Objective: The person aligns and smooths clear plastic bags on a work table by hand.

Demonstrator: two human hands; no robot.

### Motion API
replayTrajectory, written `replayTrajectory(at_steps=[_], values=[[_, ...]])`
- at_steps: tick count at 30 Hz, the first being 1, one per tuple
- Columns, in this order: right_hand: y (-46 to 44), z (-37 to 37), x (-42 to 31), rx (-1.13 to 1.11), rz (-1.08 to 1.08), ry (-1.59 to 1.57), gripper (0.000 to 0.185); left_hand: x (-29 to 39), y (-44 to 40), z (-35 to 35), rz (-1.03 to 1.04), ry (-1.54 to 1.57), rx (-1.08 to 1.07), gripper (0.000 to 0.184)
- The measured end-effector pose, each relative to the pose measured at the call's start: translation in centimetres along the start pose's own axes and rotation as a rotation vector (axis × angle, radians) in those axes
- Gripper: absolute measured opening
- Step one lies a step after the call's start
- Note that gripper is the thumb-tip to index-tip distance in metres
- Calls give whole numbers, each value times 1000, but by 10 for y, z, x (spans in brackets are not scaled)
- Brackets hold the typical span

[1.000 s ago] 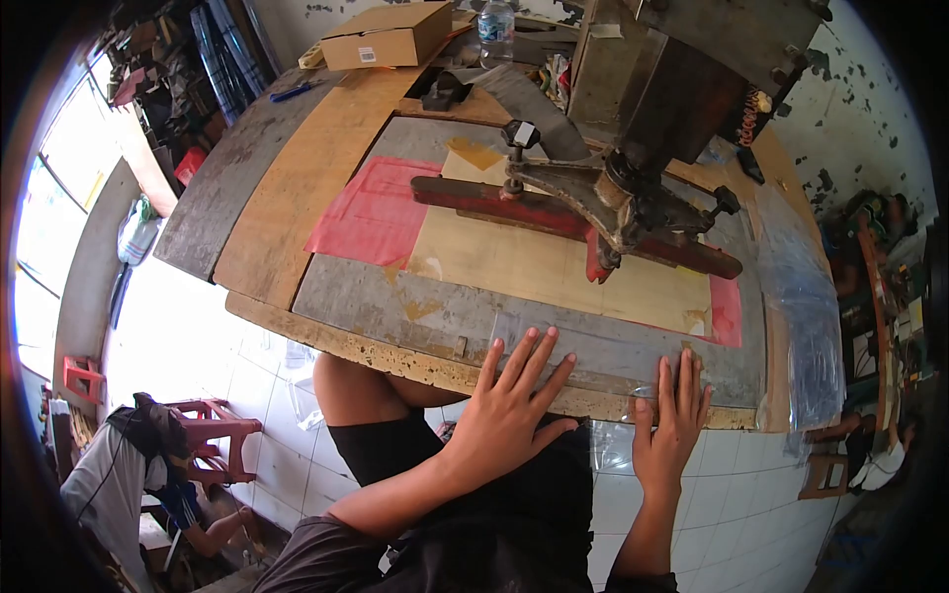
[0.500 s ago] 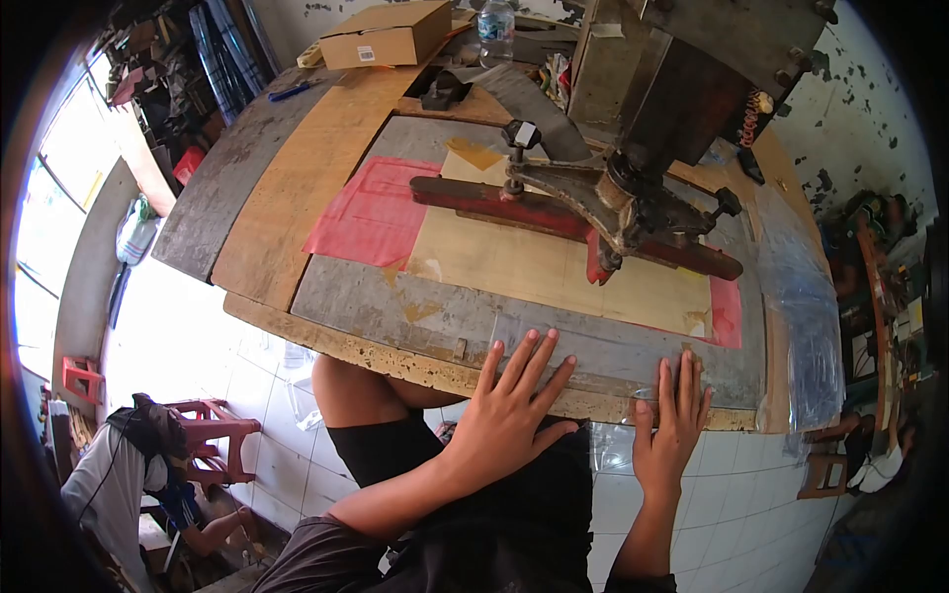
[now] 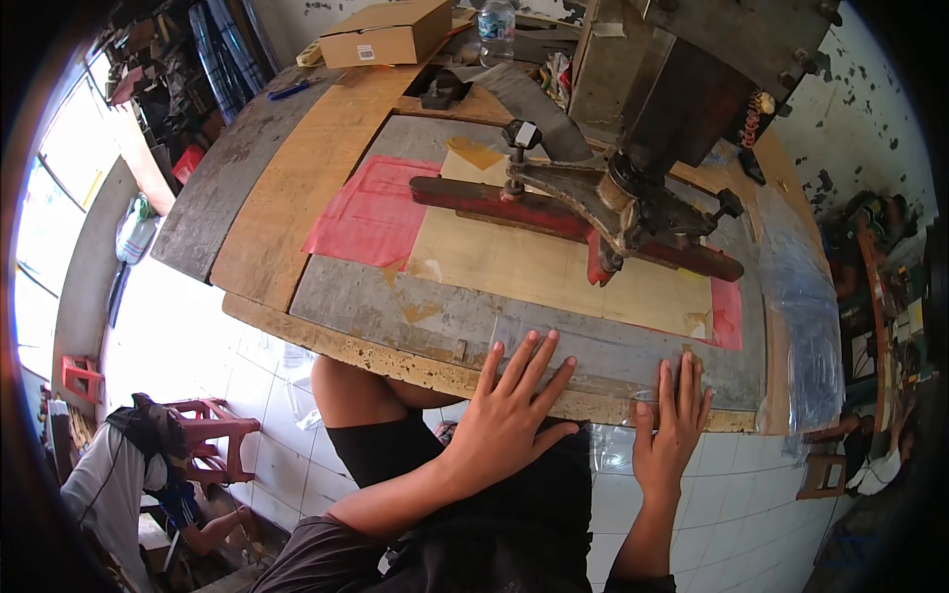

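Fingers spread, my left hand point(image 3: 516, 400) lies flat near the table's front edge on a clear plastic sheet point(image 3: 613, 358). Farther right, my right hand point(image 3: 672, 420) rests its straight fingers on the same sheet, thumb at the wooden edge. Both palms are empty. Beneath the sheet is a grey metal plate point(image 3: 341, 292). Beyond my fingers, a beige sheet point(image 3: 554, 275) lies taped there over pink-red material point(image 3: 366, 212). A press machine's head point(image 3: 633, 198) with a long dark-red bar point(image 3: 460, 198) stands over the beige sheet.
A cardboard box point(image 3: 386, 40), a water bottle point(image 3: 496, 35) and a blue pen point(image 3: 289, 91) are at the back. Stacked clear plastic sheets point(image 3: 806, 326) overhang the right side. Another person point(image 3: 138, 474) sits at lower left near a red stool point(image 3: 222, 440); more people are at right.
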State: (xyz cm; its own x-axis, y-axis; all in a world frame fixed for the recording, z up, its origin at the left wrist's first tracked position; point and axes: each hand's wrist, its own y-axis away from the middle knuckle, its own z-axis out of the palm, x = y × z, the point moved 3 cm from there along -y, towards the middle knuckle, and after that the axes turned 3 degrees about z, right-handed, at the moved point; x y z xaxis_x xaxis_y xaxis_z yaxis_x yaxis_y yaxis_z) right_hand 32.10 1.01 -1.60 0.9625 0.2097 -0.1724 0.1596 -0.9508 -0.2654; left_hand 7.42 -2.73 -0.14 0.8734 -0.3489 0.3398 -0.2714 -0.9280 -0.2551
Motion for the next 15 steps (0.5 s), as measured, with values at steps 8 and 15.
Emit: replayTrajectory(at_steps=[8,15], values=[[0,0,0,-1,2,-8,60,0,1,1,1,5,0,77],[0,1,0,4,0,3,60,-1,1,1,-1,9,7,77]])
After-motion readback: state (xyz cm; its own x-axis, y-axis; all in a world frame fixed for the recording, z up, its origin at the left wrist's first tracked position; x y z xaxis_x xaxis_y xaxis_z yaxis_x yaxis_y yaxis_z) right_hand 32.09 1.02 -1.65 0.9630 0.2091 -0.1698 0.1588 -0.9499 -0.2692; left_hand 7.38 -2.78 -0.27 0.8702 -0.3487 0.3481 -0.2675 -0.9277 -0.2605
